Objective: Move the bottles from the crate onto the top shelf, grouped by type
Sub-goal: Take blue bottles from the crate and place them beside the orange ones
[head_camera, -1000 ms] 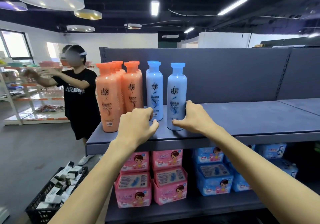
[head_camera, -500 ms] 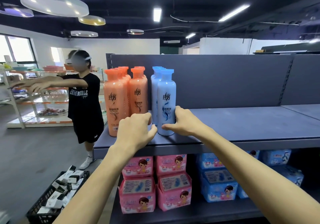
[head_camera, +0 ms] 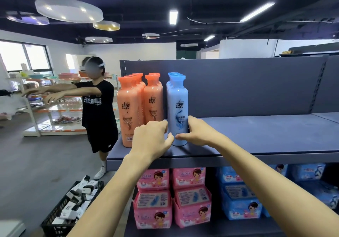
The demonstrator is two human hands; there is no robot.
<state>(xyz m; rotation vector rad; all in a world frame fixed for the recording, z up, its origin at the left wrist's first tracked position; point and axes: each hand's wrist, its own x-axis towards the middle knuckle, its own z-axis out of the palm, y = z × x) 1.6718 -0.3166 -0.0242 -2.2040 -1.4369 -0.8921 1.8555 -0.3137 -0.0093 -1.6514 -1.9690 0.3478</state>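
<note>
Several orange bottles stand in two rows at the left end of the grey top shelf. To their right is a single row of blue bottles, the front blue bottle hiding the ones behind. My right hand grips the base of that front bottle, thumb across its front and fingers behind. My left hand has its curled fingers and thumb against the bottle's left side. The bottle stands upright on the shelf, close beside the orange ones.
A black crate holding black and white boxes sits on the floor at lower left. A person in a black shirt stands left of the shelf, arms stretched out. Pink packs and blue packs fill the lower shelf.
My right hand slid the front blue bottle left, in line with the other blue bottles. My left hand moved from the shelf edge up to the bottle's left side.
</note>
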